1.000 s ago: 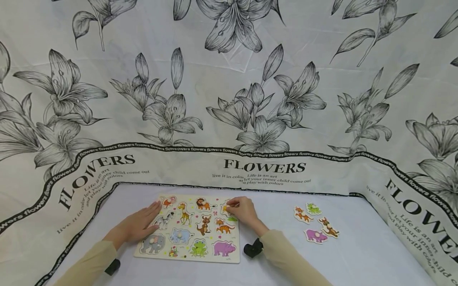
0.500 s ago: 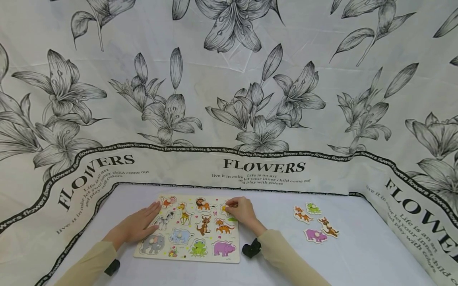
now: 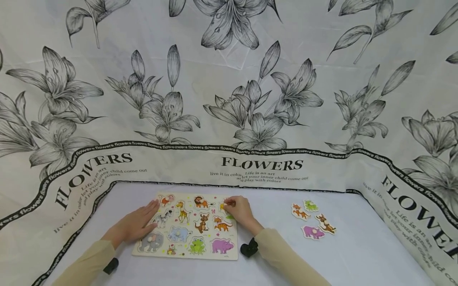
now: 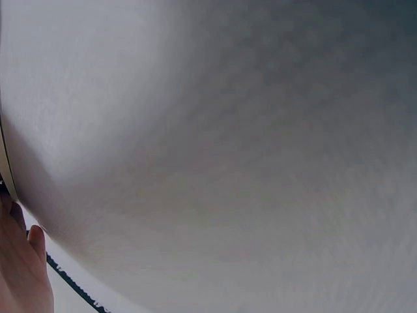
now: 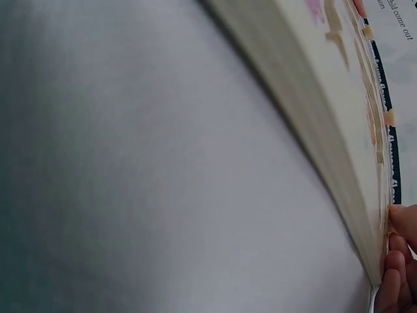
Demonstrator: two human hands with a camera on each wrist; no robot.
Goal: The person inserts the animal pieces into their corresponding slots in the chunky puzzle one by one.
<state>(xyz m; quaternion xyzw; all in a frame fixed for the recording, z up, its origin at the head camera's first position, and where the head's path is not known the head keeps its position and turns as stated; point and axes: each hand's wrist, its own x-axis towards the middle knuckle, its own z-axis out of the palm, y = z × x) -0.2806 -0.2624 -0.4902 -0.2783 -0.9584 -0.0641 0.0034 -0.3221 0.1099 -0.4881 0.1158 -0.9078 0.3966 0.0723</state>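
Observation:
A wooden animal puzzle board (image 3: 211,257) lies on the white-covered table. My left hand (image 3: 134,223) rests flat along its left edge, fingers straight, near the zebra (image 3: 163,218). At the board's top right corner, my right hand (image 3: 240,212) pinches a small yellow puzzle piece (image 3: 221,207) between thumb and fingers; the hand covers much of it. The right wrist view shows thumb and fingertips (image 5: 402,225) meeting at the board's far end. Knobbed pieces such as the elephant (image 3: 152,241) and the light-blue animal (image 3: 179,234) sit in the board.
Right of the board lie loose pieces: a frog (image 3: 310,205), a tiger (image 3: 299,211), a kangaroo (image 3: 326,224) and a purple hippo (image 3: 312,232). A flower-printed cloth (image 3: 264,180) rises behind the table. Black wrist cameras (image 3: 249,248) hang under both sleeves.
The head view has shifted slightly, so everything sits a little farther left and higher. Both hands keep their places on the board, with the right still at the top right corner.

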